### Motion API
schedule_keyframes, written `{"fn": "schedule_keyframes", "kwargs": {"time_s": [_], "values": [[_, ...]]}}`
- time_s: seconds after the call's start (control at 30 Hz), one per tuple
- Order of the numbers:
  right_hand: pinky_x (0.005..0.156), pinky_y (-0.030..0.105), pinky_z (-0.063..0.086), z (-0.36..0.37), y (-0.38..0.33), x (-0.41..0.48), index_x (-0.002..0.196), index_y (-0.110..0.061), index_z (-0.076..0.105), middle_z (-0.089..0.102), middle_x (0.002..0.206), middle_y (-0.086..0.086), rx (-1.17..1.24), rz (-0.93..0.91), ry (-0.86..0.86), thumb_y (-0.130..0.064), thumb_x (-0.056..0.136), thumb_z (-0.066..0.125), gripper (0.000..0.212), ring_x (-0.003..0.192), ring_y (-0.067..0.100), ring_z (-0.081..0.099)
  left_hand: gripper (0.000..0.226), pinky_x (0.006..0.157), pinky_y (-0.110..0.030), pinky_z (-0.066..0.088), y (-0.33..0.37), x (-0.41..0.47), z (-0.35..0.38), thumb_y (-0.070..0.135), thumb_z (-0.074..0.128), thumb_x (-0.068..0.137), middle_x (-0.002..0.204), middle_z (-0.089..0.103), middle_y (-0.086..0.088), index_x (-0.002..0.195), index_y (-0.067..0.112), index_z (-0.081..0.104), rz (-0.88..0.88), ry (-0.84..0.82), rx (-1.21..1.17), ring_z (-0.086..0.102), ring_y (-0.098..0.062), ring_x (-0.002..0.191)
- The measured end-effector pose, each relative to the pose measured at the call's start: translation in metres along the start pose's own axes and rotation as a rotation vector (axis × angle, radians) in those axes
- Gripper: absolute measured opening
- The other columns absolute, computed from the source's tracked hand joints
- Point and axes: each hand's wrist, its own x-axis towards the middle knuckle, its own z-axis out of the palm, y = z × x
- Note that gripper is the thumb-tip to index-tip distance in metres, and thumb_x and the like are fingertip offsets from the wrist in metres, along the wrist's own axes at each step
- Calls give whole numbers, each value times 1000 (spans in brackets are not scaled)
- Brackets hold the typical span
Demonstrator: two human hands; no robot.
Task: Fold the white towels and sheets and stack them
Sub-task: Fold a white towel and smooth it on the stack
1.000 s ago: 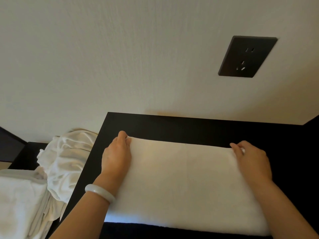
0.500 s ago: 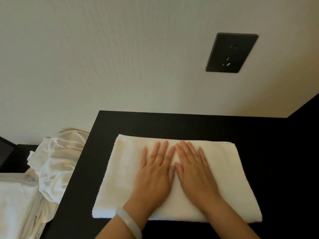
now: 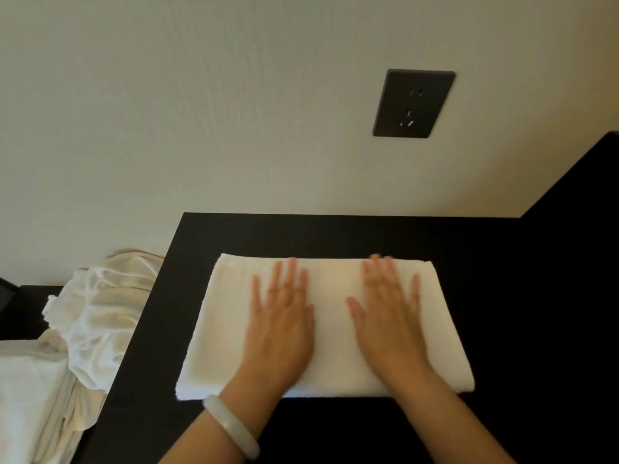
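A folded white towel (image 3: 331, 329) lies flat as a rectangle on the black table (image 3: 519, 296). My left hand (image 3: 279, 326) presses flat on its left half with fingers straight and spread. On the right half my right hand (image 3: 388, 319) lies flat the same way. A gap of bare towel shows between the two hands. A pale bangle sits on my left wrist. A crumpled heap of white linen (image 3: 100, 316) lies off the table's left edge.
A folded white cloth (image 3: 26, 396) sits at the lower left below the heap. A dark wall socket (image 3: 413, 103) is on the beige wall behind the table. A dark raised panel (image 3: 586, 182) bounds the table at the right.
One second ago both hands held the towel's far corners. Half a second ago they lay side by side at its middle. Now they have slid apart toward the towel's ends.
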Motion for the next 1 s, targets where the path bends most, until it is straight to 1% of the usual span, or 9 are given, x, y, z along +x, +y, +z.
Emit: {"fn": "schedule_keyframes", "kwargs": {"time_s": [0.1,0.2,0.4,0.53,0.63,0.73,0.87,0.93,1.0], "values": [[119,44,-11,17,-18,-27,156,-18,8,6,165,3,1,-185,-86,-44,95,1,67,149,15,-11,63,119,-47,-18,21,-17,16,45,-11,93,161,-22,4,153,27,-16,155,-34,55,-28,-17,146],[120,38,-18,23,18,-32,156,-27,-10,-11,165,-6,42,-52,-94,-50,95,-1,66,146,7,-23,64,119,-48,-18,3,-20,23,49,-10,92,160,-25,7,152,32,-21,86,-13,52,-29,-14,146],[124,36,-7,18,87,-45,151,-33,-22,-13,165,-7,54,151,-116,-58,91,-12,65,148,7,-18,64,116,-46,-22,-15,-19,24,59,-12,92,157,-33,12,149,36,-29,65,-24,5,-35,-11,143],[123,47,-5,0,82,-38,157,-22,-3,2,166,2,-110,258,-67,-51,98,6,67,152,19,-8,66,117,-48,-20,-11,-19,20,58,-13,90,157,-32,9,149,33,-28,58,-29,9,-34,-14,143],[119,41,-18,-5,29,-27,156,-20,4,7,165,3,1,78,65,-47,98,14,65,151,18,-5,66,117,-48,-21,-7,-19,16,55,-12,91,157,-33,7,151,31,-26,38,-35,17,-33,-16,144],[117,36,-24,14,-11,-29,149,-31,-19,-14,164,-5,88,-169,-113,-45,101,14,59,146,10,-24,65,118,-47,-20,-10,-24,12,53,-7,93,158,-31,8,152,32,-23,63,-36,-9,-32,-14,144],[117,35,-21,21,-5,-29,146,-37,-28,-23,162,-11,84,-134,-202,-52,96,3,61,145,6,-28,60,120,-45,-15,-60,-45,8,53,-3,97,161,-24,9,151,37,-22,-78,26,-6,-26,-12,146],[118,38,-18,19,-6,-25,149,-35,-25,-18,164,-8,33,-100,-260,-52,97,5,62,148,11,-23,60,121,-46,-9,-91,-58,5,54,-4,96,163,-17,7,151,36,-22,-215,61,16,-21,-13,148],[121,44,-10,10,-21,-15,157,-27,-2,1,166,-1,-25,-60,-278,-50,102,16,63,152,17,-5,61,121,-42,-11,-105,-64,4,56,-9,93,164,-13,6,149,35,-25,-284,56,-22,-19,-11,147]]}}
